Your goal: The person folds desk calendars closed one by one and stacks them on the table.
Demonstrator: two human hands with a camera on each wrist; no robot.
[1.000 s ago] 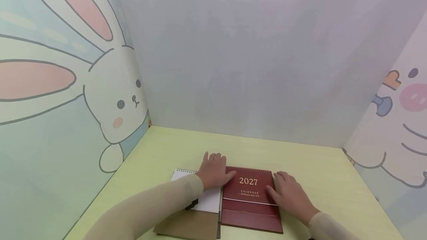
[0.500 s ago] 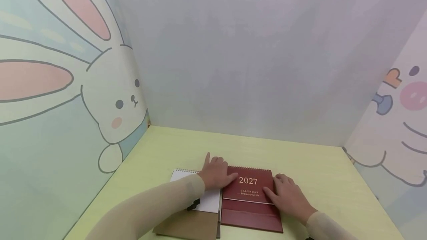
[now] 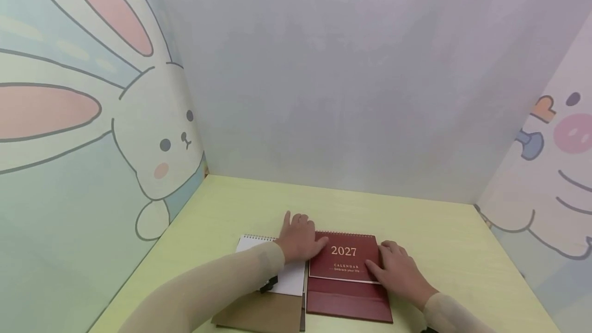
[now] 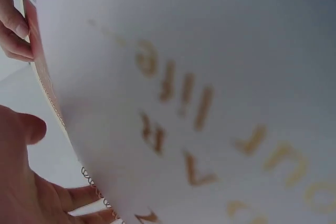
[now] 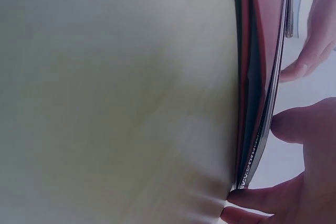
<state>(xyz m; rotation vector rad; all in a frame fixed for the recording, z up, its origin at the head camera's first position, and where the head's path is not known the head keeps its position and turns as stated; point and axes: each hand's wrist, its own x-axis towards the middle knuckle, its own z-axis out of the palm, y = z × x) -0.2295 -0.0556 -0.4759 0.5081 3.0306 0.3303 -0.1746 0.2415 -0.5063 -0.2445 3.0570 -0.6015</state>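
A dark red 2027 desk calendar (image 3: pixel 342 299) lies flat on the table, its spiral binding at the far edge. To its left, side by side, is a second desk calendar (image 3: pixel 259 312) with a white page (image 3: pixel 292 280) and a brown base. My left hand (image 3: pixel 298 240) lies over the upper part where the two meet, fingers extended past the binding, thumb on the red cover. At the red calendar's right side is my right hand (image 3: pixel 402 274); its thumb touches the cover and its fingers lie along the edge. In the left wrist view the white page fills most of the frame, with blurred gold letters.
The pale yellow table (image 3: pixel 259 197) extends behind and to the right of the calendars. A plain grey-white cloth (image 3: pixel 342 91) hangs at the back. Side panels carry a cartoon rabbit (image 3: pixel 157 117) on the left and a cartoon pig (image 3: pixel 555 179) on the right.
My right hand has shifted very slightly to the left against the red calendar. The left hand has moved a touch to the right; both calendars look the same.
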